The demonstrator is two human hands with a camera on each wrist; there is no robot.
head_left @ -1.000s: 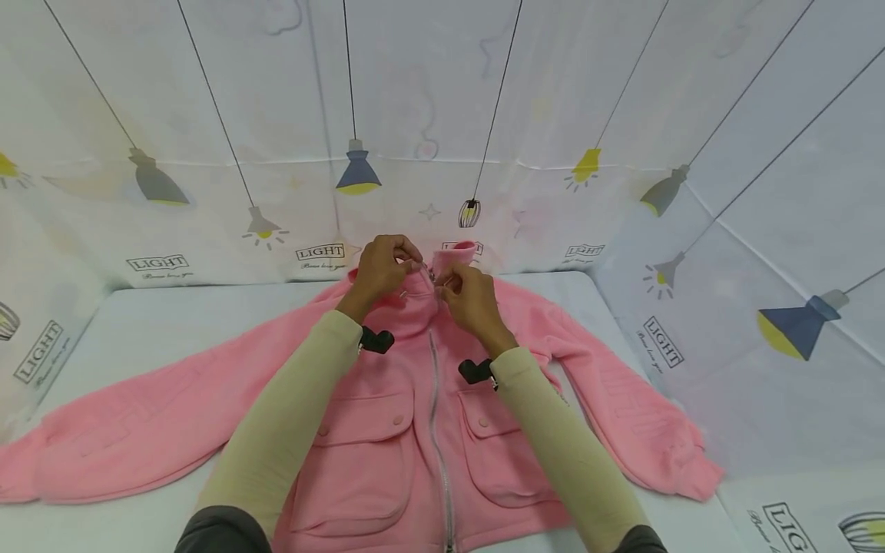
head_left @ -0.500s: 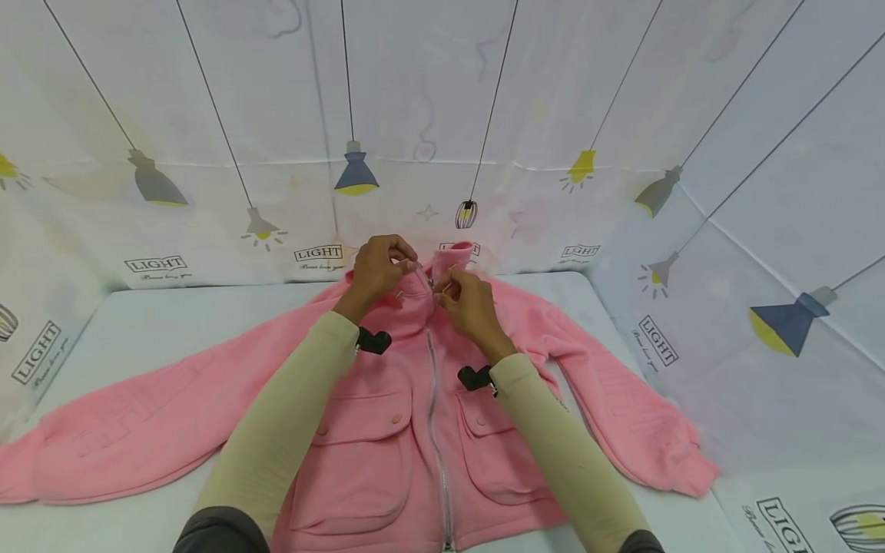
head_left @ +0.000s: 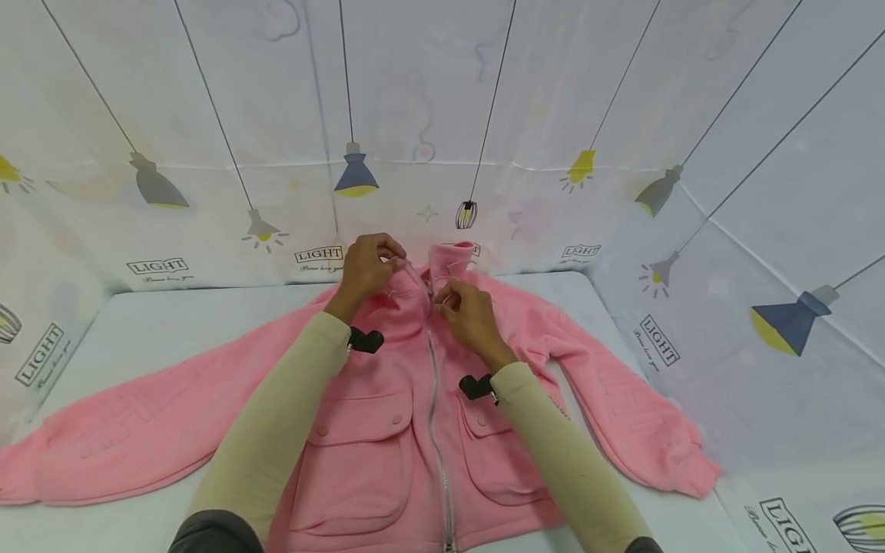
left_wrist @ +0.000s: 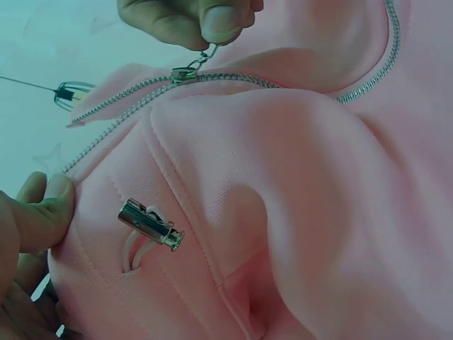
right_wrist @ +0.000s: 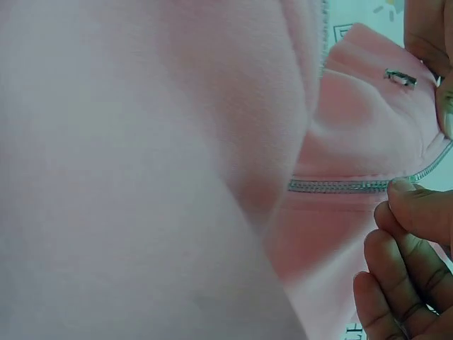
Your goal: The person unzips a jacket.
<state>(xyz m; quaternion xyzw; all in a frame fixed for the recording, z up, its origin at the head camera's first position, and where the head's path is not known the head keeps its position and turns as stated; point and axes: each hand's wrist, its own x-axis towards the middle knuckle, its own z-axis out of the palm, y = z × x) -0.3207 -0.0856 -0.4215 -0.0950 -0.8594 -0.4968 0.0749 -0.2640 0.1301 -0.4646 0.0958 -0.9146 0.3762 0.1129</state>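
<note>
A pink zip-up jacket lies front up, its metal zipper running down the middle and joined below the collar. At the collar's left edge, my left hand pinches the fabric beside the zipper teeth. My right hand holds the small chain pull of the zipper slider between thumb and fingers. Above the slider the two rows of teeth spread apart in the left wrist view. A silver cord lock on a loop sits on the collar near my left fingers.
The jacket's sleeves spread to both sides on a white table. Two flap pockets lie below my forearms. White sheets printed with hanging lamps stand behind the table and at its sides.
My right hand has moved slightly down along the zipper with the pull. My left hand has shifted a little to the left, with the collar edge still in its fingers.
</note>
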